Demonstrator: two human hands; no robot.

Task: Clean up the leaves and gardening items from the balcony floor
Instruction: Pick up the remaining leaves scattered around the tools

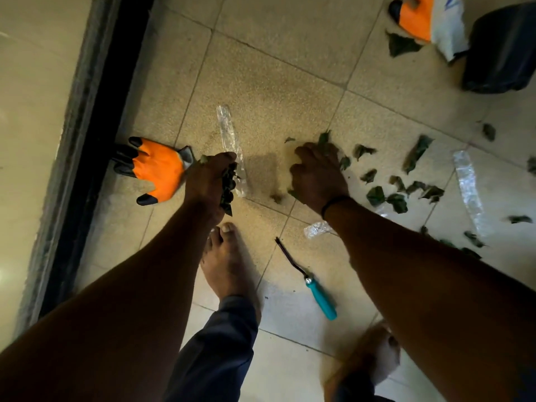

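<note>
the left hand [210, 181] is curled tight round a bunch of leaves [228, 187] just above the tiled floor [261, 82], next to an orange glove [158, 169] and a strip of clear plastic [229, 134]. the right hand [317, 174] lies palm down on the floor with its fingers bent over a few leaves, though i cannot tell whether it grips them; more loose leaves [388, 195] are scattered to its right. a small tool with a teal handle [320, 297] lies near the bare foot [229, 262], and a second orange glove [414, 17] sits beside a dark bag [501, 47] at the far right.

Tiled floor [261, 82] (leaves [385, 195], glove [159, 169])
</note>
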